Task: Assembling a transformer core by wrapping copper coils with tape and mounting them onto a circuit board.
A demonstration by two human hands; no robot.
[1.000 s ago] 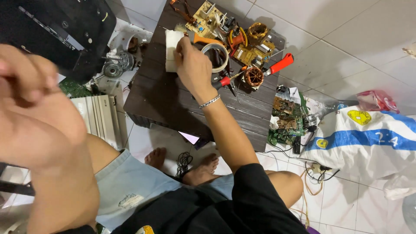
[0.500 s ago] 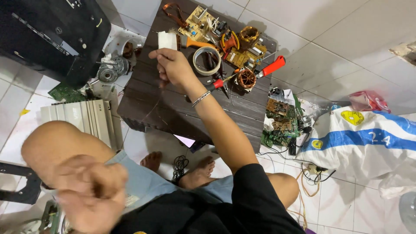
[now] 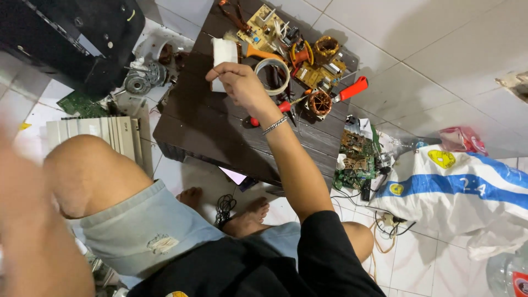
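Observation:
My right hand (image 3: 242, 88), with a thin bracelet at the wrist, reaches over a dark wooden table (image 3: 209, 132). Its fingers are curled together, and the tips sit at the lower end of a white block (image 3: 224, 50) lying on the table. I see nothing between the fingers. A roll of pale tape (image 3: 272, 77) lies just right of the hand, and a red-handled screwdriver (image 3: 283, 105) lies near the wrist. My left hand (image 3: 22, 187) is a close blur at the lower left edge, so its fingers cannot be made out.
Circuit boards (image 3: 264, 22), copper coils (image 3: 320, 103) and a red-handled tool (image 3: 352, 89) crowd the table's far right. More boards (image 3: 356, 157) lie on the tiled floor beside a white-and-blue sack (image 3: 462, 190). A black case (image 3: 77, 33) and a grey ribbed unit (image 3: 93, 132) sit at left.
My left hand has dropped from the upper left to the lower left edge. The right hand drew back from the white block, then returned to its lower end.

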